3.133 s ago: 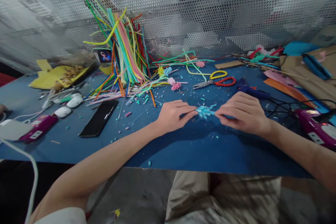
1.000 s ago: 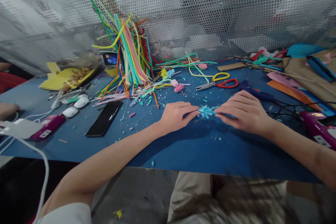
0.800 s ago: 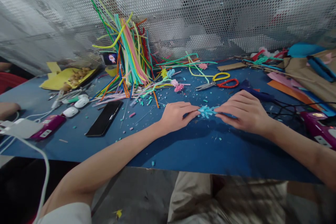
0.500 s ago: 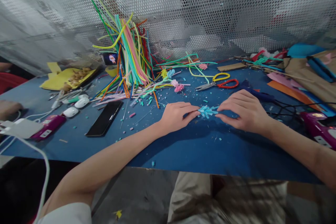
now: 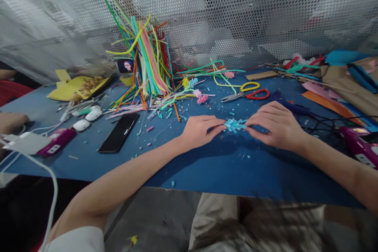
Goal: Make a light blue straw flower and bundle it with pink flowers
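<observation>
Between my two hands, just above the blue table [image 5: 206, 177], is a light blue pipe-cleaner piece [image 5: 234, 125] with short fuzzy tufts spreading along it. My left hand [image 5: 201, 132] pinches its left end between thumb and fingertips. The right end is pinched the same way by my right hand [image 5: 273, 128]. Scissors [image 5: 245, 92] with one yellow and one red handle lie open behind my hands. Small pink, blue and yellow pipe-cleaner flowers [image 5: 201, 98] rest on the table to the left of the scissors.
A tall bundle of coloured pipe cleaners [image 5: 147, 59] stands at the back. A black phone [image 5: 118, 133] lies left, near white cables and a purple power strip [image 5: 59, 141]. Another person's hand [image 5: 13, 120] is at the far left. Paper sheets and another purple power strip [image 5: 358, 141] are at right.
Both hands keep their pinch on the light blue piece, with almost no movement. The whole view has shifted very slightly. At the far left, the other person's hand has moved a little.
</observation>
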### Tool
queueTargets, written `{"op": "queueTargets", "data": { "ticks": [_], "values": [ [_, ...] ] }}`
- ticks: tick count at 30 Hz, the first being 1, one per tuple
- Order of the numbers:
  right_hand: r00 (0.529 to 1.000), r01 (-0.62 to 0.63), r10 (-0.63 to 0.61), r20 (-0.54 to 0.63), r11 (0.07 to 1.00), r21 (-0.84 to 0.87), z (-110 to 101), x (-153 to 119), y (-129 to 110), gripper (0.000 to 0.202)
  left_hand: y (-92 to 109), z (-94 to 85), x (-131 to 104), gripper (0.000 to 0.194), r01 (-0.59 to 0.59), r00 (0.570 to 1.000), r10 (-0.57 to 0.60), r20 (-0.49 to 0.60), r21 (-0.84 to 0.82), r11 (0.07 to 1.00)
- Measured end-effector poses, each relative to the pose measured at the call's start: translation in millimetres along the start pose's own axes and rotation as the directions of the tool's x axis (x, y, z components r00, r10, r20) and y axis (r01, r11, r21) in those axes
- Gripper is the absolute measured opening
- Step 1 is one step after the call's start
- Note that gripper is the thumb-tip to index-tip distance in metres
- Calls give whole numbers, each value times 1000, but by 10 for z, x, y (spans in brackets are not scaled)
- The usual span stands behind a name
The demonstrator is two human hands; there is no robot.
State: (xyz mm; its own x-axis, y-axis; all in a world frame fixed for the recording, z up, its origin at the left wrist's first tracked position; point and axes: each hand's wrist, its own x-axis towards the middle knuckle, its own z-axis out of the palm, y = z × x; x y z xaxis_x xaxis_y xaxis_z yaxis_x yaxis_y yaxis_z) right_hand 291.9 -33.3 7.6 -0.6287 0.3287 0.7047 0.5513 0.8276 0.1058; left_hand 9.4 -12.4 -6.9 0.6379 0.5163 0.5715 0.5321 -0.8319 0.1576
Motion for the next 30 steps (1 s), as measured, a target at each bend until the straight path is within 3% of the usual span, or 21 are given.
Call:
{"op": "queueTargets", "data": {
  "ticks": [8,15,25,30],
  "values": [
    [1000,-2,2,-6,1000,8,14,-13,7,17,-4,-15,-9,31,37,997,-36,66,-14,999],
    [994,-112,113,-3,986,120,35,-1,-16,12,-4,3,-19,30,-2,999,0,46,55,998],
    [965,-245,223,136,953,179,34,49,-66,10,-31,72,-38,29,-37,999,37,36,-4,999],
    [952,-275,244,186,948,160,-49,18,44,6,-34,63,-47,26,-26,1000,26,11,41,999]
  ]
}}
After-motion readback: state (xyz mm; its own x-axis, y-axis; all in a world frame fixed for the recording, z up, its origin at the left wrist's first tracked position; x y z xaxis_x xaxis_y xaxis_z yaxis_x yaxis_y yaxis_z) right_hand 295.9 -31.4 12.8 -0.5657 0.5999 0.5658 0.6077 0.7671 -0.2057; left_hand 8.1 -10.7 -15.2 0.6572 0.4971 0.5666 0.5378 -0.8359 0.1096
